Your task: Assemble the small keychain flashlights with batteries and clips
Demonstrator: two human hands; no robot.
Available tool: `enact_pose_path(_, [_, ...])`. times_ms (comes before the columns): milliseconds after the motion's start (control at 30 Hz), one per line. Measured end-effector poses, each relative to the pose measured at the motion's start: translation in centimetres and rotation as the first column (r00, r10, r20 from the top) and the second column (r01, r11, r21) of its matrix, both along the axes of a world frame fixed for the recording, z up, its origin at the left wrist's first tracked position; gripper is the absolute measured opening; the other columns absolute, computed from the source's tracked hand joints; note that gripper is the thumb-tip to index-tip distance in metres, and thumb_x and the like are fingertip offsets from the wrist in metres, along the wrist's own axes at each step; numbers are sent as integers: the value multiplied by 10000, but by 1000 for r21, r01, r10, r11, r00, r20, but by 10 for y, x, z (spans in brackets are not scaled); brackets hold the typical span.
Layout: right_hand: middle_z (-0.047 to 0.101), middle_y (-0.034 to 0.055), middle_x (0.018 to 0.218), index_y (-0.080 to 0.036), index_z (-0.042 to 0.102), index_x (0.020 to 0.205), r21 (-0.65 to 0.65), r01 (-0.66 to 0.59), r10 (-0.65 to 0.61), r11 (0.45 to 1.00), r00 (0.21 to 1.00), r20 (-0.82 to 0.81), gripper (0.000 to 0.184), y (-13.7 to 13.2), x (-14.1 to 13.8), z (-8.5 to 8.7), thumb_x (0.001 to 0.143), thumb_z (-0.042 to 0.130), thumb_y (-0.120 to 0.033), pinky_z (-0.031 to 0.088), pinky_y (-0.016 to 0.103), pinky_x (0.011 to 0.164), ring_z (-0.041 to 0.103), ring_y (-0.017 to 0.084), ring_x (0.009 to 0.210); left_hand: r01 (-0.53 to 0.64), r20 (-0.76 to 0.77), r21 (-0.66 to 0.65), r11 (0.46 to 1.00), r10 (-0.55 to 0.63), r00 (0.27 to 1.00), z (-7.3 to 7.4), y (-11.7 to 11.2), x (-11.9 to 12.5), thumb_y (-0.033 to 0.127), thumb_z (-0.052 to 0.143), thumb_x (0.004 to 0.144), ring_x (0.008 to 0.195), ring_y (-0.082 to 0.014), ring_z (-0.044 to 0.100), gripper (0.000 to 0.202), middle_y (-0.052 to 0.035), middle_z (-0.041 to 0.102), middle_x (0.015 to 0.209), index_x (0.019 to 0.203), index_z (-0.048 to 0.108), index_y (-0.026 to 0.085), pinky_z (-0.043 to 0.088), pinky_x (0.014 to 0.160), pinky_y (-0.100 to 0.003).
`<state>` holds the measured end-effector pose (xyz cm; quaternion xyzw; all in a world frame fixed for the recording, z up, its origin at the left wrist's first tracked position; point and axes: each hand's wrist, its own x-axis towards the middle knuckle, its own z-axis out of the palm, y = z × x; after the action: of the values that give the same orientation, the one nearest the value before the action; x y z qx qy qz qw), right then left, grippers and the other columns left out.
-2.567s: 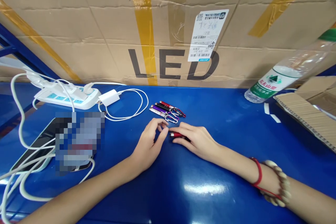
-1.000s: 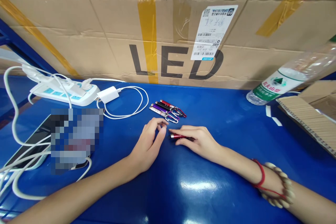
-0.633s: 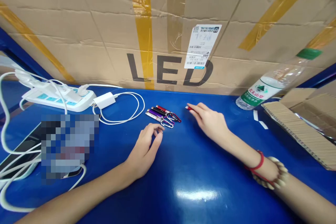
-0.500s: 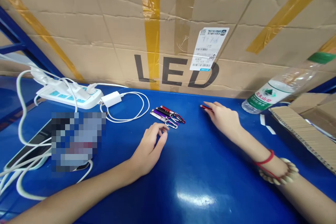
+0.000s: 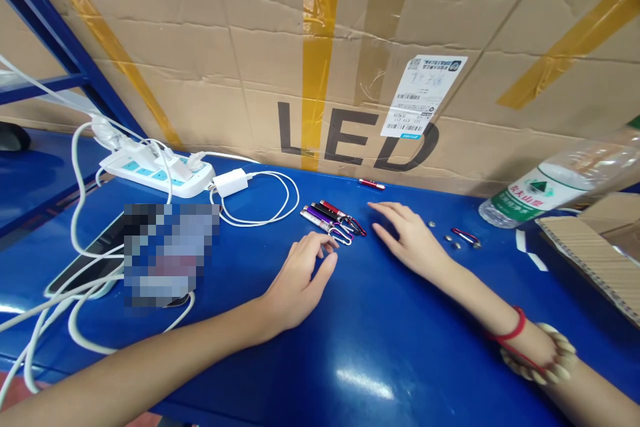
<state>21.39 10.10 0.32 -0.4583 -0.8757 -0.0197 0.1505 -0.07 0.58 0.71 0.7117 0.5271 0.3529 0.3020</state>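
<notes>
Penlights (image 5: 325, 213) lie near the left fingers (image 5: 314, 244), half-curled, and right fingers (image 5: 391, 212), parted, both holding nothing visible; carton (image 5: 280, 60) behind reads "LED".

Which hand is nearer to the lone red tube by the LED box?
Right: the right hand is just in front of the lone red tube; the left hand is farther, to its front left.

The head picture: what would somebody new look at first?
Probably the big black LED letters across the cardboard box at the back. Next, maybe the colourful tubes lying on the blue table, just past the left hand. The bottle stands out too, over at the right.
</notes>
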Motion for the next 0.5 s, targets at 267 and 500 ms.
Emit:
enact_pose_path(267, [514, 76, 1299, -194, 403, 1306, -117, -177, 169, 977, 983, -78, 396, -11, -13, -6, 934, 355, -318, 349, 385, 976, 442, 189, 1207, 21, -18, 15, 1000, -20, 1000, -1, -1, -2, 276, 348, 917, 907, -187, 477, 165, -30, 534, 965, 1008, 471, 214, 364, 849, -354])
enact_pose_path(500, [519, 120, 1278, -179, 510, 1228, 18, 23, -25, 1000, 996, 90, 391, -8, 3, 25, 891, 437, -364, 388, 437, 934, 474, 257, 1172, 31, -59, 27, 999, -29, 998, -4, 1, -2, 294, 341, 916, 885, -196, 491, 170, -22, 531, 923, 998, 474, 228, 358, 833, -368])
